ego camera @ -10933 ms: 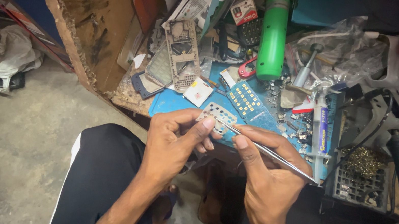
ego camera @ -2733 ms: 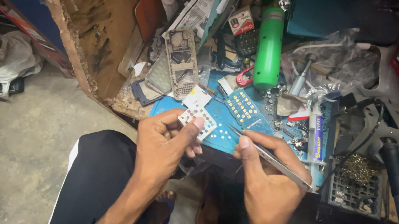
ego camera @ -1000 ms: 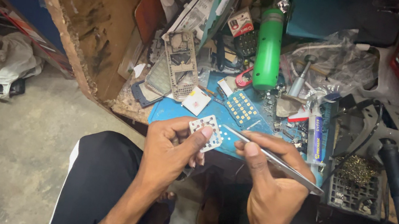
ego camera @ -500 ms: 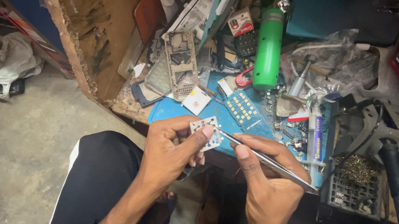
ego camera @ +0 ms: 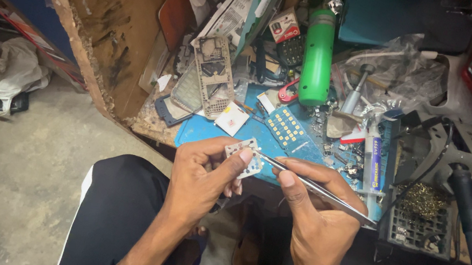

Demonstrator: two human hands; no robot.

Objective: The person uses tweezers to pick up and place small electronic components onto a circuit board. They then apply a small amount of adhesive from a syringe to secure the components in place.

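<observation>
left hand (ego camera: 200, 173) pinches small perforated metal plate (ego camera: 245, 155) just above blue mat (ego camera: 199, 134) at worktop edge, right hand (ego camera: 313, 212) closed on tweezers (ego camera: 314, 186) with tips at plate; judgement: keep plate braced, light tip pressure

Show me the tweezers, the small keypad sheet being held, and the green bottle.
tweezers (ego camera: 325, 191), head view, middle of the metal shaft
keypad sheet (ego camera: 247, 154), head view, its pale face
green bottle (ego camera: 317, 61), head view, mid body
</observation>
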